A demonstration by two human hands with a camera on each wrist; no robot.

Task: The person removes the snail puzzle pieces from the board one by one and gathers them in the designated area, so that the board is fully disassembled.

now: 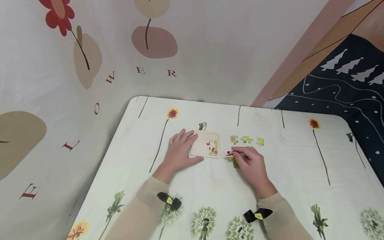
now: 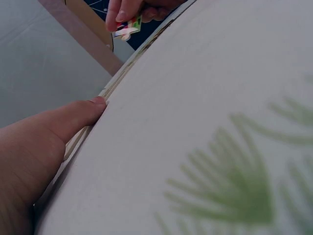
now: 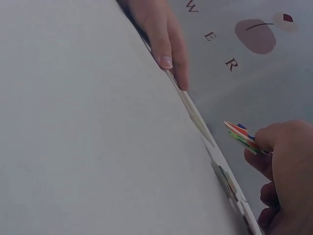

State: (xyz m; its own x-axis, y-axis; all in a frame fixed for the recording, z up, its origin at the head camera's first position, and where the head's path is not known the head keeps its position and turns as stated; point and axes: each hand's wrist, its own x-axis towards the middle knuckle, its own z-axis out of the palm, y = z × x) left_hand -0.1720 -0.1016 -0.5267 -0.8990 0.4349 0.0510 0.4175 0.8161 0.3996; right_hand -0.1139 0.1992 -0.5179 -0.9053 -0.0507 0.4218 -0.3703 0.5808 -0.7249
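My left hand (image 1: 180,148) rests with spread fingers on the left part of a pale puzzle board (image 1: 200,146), its thumb along the lower edge. Inside the board's frame, at the lower right, lies a small colourful section of puzzle (image 1: 213,149). Just right of the board, my right hand (image 1: 251,163) pinches a puzzle piece (image 3: 239,134) with red, blue and green on it, lifted off the table. Two layers show in the right wrist view; I cannot tell whether they are two pieces. A green piece (image 1: 236,164) lies partly hidden beneath the right hand.
Beyond the right hand, several loose puzzle pieces (image 1: 246,139) lie in a row. A flower-print cloth (image 1: 288,166) covers the table. A printed fabric wall (image 1: 210,66) stands behind its far edge, and a dark panel with white trees (image 1: 339,86) is at the right.
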